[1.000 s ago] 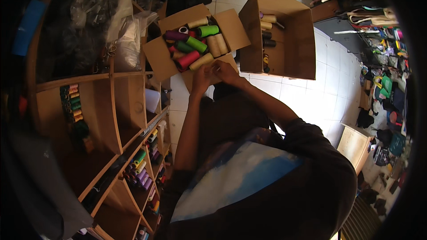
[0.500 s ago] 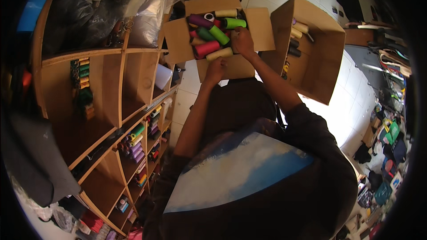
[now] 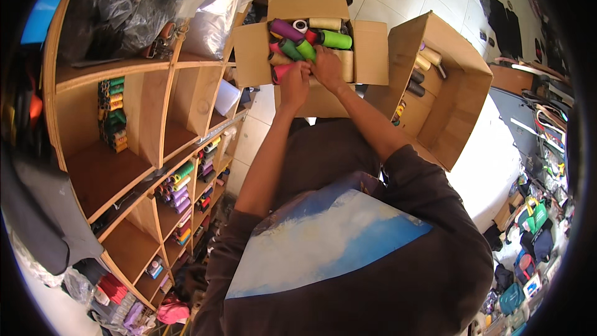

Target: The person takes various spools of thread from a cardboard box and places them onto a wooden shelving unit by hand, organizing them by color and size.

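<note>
An open cardboard box (image 3: 255,56) in front of me holds several thread cones: a purple cone (image 3: 288,29), a dark green cone (image 3: 290,50), a light green cone (image 3: 305,49), a bright green cone (image 3: 336,40) and cream ones. My left hand (image 3: 295,87) is at the box's near side, fingers curled beside a red-pink cone (image 3: 279,74). Close by on its right, my right hand (image 3: 328,70) reaches in with bent fingers, by the light green cone's near end. A cream cone (image 3: 346,65) stands to its right. What the fingertips of either hand grip is hidden.
A larger cardboard box (image 3: 457,96) at the right holds a few cones along its left side. Wooden shelving (image 3: 112,155) fills the left, with more thread cones (image 3: 177,193) and plastic bags (image 3: 214,18). Assorted goods (image 3: 528,230) lie at the far right.
My right hand has moved left and nearer, beside my left hand. A cream cone at the right now shows; the cream one at the front is covered by my hands. The view has shifted slightly.
</note>
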### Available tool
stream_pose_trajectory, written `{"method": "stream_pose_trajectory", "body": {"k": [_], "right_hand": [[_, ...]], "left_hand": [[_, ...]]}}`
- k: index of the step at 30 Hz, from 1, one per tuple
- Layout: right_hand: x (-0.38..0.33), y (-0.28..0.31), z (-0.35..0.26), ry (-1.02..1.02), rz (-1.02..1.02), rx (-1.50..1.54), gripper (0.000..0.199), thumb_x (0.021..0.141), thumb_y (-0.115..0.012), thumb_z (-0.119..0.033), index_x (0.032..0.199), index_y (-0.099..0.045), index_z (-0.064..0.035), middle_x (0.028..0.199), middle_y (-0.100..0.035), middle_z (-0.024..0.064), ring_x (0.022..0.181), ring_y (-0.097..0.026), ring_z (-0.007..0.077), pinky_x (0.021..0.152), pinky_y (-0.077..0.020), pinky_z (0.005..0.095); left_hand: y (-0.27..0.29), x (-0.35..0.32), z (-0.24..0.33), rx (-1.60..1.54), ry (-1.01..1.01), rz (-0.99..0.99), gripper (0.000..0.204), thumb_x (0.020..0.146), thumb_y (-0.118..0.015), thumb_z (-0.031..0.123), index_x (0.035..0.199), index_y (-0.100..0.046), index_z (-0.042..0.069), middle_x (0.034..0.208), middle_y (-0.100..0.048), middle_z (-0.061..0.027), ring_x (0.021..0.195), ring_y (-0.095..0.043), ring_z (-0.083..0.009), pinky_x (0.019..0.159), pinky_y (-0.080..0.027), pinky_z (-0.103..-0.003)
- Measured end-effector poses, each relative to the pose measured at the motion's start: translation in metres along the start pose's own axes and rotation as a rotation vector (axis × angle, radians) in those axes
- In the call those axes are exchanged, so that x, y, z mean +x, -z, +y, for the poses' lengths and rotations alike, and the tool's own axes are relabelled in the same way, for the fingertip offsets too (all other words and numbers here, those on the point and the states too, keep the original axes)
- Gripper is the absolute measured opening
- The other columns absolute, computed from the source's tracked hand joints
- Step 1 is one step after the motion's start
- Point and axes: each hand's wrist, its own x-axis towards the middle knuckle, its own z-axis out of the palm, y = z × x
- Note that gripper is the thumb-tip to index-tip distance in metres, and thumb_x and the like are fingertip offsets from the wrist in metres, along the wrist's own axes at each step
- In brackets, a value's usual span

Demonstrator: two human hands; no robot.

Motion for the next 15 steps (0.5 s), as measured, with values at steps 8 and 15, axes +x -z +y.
{"method": "stream_pose_trajectory", "body": {"k": [8, 15], "right_hand": [[-0.012, 0.006, 0.015, -0.070, -0.013, 0.223, 0.044, 0.079, -0.072, -0.026, 0.114, -0.060, -0.0042, 0.105, -0.063, 0.0183, 0.097, -0.063, 0.0354, 0.080, -0.0509, 0.0468], [-0.038, 0.011, 0.003, -0.297, 0.001, 0.179, 0.063, 0.075, -0.076, -0.034, 0.125, -0.056, -0.0013, 0.115, -0.060, 0.0215, 0.101, -0.062, 0.0382, 0.088, -0.0509, 0.0468]], "left_hand": [[-0.040, 0.091, 0.040, 0.644, -0.417, -0.196, 0.032, 0.082, -0.060, 0.003, 0.114, -0.058, 0.002, 0.116, -0.057, -0.0171, 0.114, -0.053, -0.0356, 0.096, -0.043, -0.044], [-0.089, 0.127, 0.021, 0.994, -0.466, -0.474, 0.049, 0.083, -0.061, 0.010, 0.131, -0.051, 0.004, 0.131, -0.053, -0.0154, 0.124, -0.046, -0.0331, 0.102, -0.040, -0.046]]}}
